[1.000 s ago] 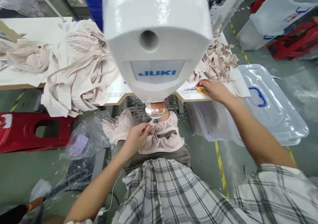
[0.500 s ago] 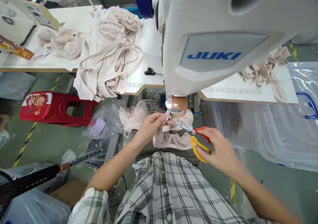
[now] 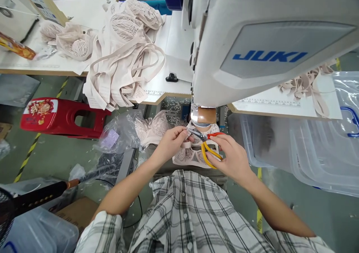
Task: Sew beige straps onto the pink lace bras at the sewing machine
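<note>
My left hand point(image 3: 174, 139) pinches the strap of a beige lace bra point(image 3: 193, 156) between thumb and fingers. The bra lies over my lap below the sewing machine head, with another lace cup point(image 3: 153, 127) to the left. My right hand point(image 3: 231, 156) has its fingers through the handles of a pair of scissors point(image 3: 210, 148), one loop red and the other yellow. The scissor blades reach left to the strap at my left fingertips. Whether they are closed on the fabric I cannot make out.
The white sewing machine point(image 3: 252, 51) overhangs my hands. A pile of beige bras point(image 3: 120, 58) hangs over the table edge at left, and beige fabric pieces point(image 3: 305, 85) lie at right. A red stool point(image 3: 64, 118) and clear plastic bins point(image 3: 322, 152) stand at either side.
My right hand has moved left with the scissors, bringing the blades from beside the bra up to the strap at my left fingertips. My left hand keeps its pinch.
</note>
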A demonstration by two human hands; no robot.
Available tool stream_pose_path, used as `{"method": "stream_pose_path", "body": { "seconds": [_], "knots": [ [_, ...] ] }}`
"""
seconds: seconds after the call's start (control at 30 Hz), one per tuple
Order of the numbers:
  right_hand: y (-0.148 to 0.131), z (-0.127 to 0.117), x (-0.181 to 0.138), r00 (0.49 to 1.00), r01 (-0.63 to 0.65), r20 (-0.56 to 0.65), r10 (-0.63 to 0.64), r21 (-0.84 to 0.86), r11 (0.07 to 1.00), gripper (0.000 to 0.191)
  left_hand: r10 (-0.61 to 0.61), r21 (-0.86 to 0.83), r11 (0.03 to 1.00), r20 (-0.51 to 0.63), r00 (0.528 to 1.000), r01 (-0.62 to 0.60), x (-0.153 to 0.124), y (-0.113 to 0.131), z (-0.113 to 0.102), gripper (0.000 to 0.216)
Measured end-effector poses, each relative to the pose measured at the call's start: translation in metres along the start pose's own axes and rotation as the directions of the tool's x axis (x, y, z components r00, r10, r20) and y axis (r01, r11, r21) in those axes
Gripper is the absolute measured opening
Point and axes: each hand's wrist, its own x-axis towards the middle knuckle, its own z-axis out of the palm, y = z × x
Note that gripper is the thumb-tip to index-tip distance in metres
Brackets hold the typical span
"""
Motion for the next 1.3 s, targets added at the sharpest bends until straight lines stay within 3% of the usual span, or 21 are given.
{"method": "stream_pose_path", "body": {
  "seconds": [0.27, 0.4, 0.5, 0.63, 0.87, 1.3],
  "knots": [
    [0.005, 0.009, 0.002, 0.994, -0.069, 0.093, 0.062, 0.076, 0.995, 0.034, 0.035, 0.022, 0.999, 0.002, 0.999, -0.035, 0.005, 0.000, 0.002, 0.024],
    [0.009, 0.007, -0.002, 0.966, -0.206, 0.199, 0.165, 0.209, 0.956, 0.030, 0.018, -0.035, 0.999, 0.004, 1.000, -0.018, 0.005, 0.000, 0.000, 0.018],
    [0.010, 0.006, -0.009, 0.944, -0.319, 0.183, 0.275, 0.290, 0.902, 0.027, 0.032, -0.061, 0.998, 0.004, 0.999, -0.031, 0.004, 0.001, -0.004, 0.024],
    [0.009, 0.010, -0.016, 0.962, -0.271, 0.094, 0.254, 0.350, 0.897, 0.029, 0.067, 0.003, 0.998, -0.002, 0.998, -0.067, 0.004, 0.003, -0.010, 0.033],
    [-0.001, 0.017, -0.003, 0.984, -0.179, 0.070, 0.165, 0.344, 0.922, 0.031, 0.041, 0.106, 0.993, 0.051, 0.998, -0.046, 0.004, 0.004, -0.014, 0.036],
    [0.003, 0.018, -0.004, 0.919, -0.392, 0.225, 0.322, 0.452, 0.801, 0.031, 0.116, 0.167, 0.980, -0.015, 0.993, -0.112, 0.006, 0.000, -0.016, 0.031]
  ]
}}
